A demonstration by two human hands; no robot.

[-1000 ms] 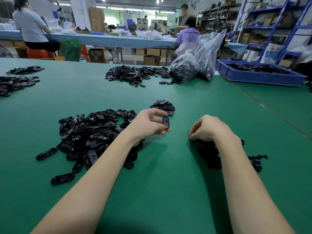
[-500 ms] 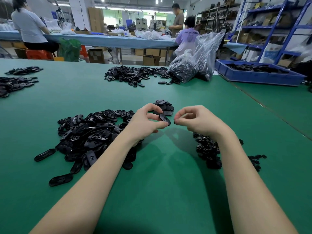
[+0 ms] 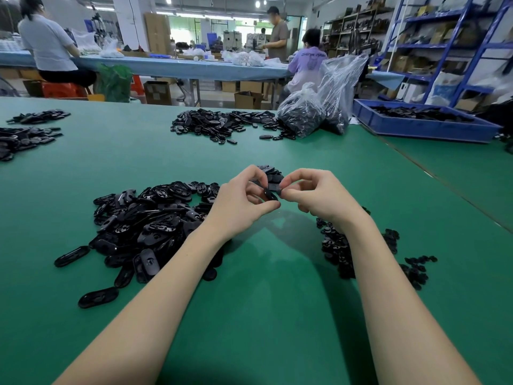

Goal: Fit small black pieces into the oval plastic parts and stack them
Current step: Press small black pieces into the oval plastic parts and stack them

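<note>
Left hand pinches an oval part; right hand pinches a small piece against it, above the table.

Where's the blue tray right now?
In the head view the blue tray sits far right on the green table, just right of the plastic bags, in front of the blue shelving.

**Counts on the green desk**

Two hands: left hand, right hand; one oval part between them; two clear bags of black parts; one blue tray; three other people visible; loose pieces in heaps too many to count.
</note>
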